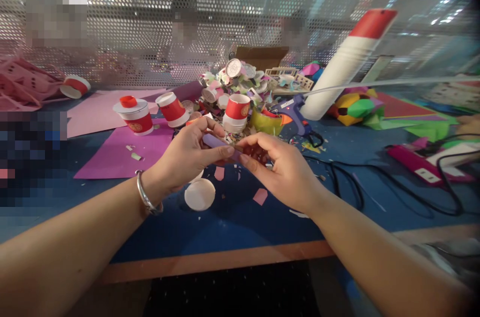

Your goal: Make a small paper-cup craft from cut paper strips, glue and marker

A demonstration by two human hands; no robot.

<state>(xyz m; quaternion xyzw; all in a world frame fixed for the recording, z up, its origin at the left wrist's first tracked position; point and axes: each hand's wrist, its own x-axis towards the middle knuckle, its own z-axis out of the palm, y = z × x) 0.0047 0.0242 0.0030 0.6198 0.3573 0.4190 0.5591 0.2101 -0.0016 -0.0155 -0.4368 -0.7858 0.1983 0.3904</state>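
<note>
Both hands, left [187,157] and right [279,169], pinch one purple strip [217,143] between fingertips above the near desk [232,222]; it may crease or slip if the grip twists; one white disc [200,194] lies just below; four red cups [237,109] stand farther off, one glue gun [294,109] to their right, cord trailing near the right wrist, a possible snag.

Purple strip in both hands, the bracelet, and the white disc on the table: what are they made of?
Purple strip, pinched between left hand and right hand: likely matte craft paper or thin foam; flat, dull, like the sheets nearby. Bracelet on the left wrist: probably metal; silvery, with bright glints. White disc: looks like thin matte card or paper, possibly a cup base; hard to tell.
</note>
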